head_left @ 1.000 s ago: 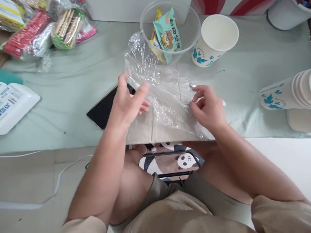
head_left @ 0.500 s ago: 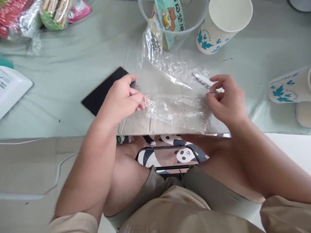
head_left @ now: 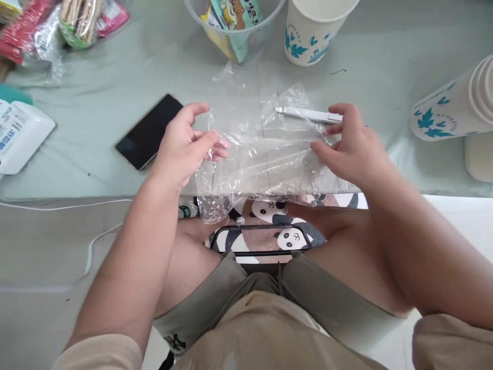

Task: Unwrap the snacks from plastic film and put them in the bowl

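Observation:
A crumpled sheet of clear plastic wrap (head_left: 262, 154) lies stretched over the table's near edge. My left hand (head_left: 187, 146) pinches its left side between thumb and fingers. Across from it, my right hand (head_left: 346, 146) grips the wrap's right side with fingers curled. A thin white pen-like stick (head_left: 308, 114) lies on the table just beyond my right fingers, partly under the wrap. The wrap's lower left corner hangs below the table edge.
A black phone (head_left: 148, 131) lies left of my left hand. Behind the wrap stand a clear plastic bowl (head_left: 231, 25) with snack packets and a leaf-printed paper cup (head_left: 311, 31). Stacked cups (head_left: 450, 105) lie at right, snack packs (head_left: 57, 25) at far left.
Both hands drew the wrap toward the near table edge and flattened it; its far end dropped off the bowl. The view shifted, so everything on the table moved up in the picture.

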A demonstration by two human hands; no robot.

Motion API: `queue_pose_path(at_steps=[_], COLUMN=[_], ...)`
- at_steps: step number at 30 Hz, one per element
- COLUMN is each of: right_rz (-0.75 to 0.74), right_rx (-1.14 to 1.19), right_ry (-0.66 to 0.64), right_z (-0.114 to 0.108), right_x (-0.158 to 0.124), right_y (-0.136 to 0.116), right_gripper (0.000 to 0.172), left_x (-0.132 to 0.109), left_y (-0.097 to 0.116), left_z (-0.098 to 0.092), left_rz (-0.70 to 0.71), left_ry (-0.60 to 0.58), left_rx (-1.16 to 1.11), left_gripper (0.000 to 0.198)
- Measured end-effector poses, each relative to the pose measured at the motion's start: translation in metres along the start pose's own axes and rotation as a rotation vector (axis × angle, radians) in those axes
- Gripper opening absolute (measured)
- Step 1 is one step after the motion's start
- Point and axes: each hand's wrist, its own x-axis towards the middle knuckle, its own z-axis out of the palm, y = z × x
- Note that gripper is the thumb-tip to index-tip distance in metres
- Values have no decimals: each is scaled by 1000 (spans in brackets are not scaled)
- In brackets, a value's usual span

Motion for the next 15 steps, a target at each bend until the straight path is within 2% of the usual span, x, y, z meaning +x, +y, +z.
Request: queue_pose_path(at_steps=[2, 5, 7, 10, 11, 13, 15], right_rz=[-1, -4, 13, -21, -39, -33, 47], right_rx=[24, 43, 47, 94, 116, 153, 180], right_ry=[-54, -130, -138, -86, -64, -23, 26], right_z=[-1, -1, 0, 4, 5, 5, 4], right_x=[3, 7, 9, 10, 9, 6, -1], right_y=[1, -2, -6, -12, -14, -19, -25], right_gripper=[52, 52, 54, 55, 54, 53, 51], left_x=[-10, -30, -43, -56, -58, -59, -58], left_y=[-1, -8, -14, -21, -23, -24, -24], left_z=[4, -3, -10, -19, -21, -25, -29], left_rz=[-17, 8, 28, 21, 2, -44, -43], left_ry=[53, 90, 51, -91, -141, -211, -165], left_rx=[-9, -110, -144, -77, -48, -27, -49], left_gripper=[58, 58, 75, 104, 105, 92, 79])
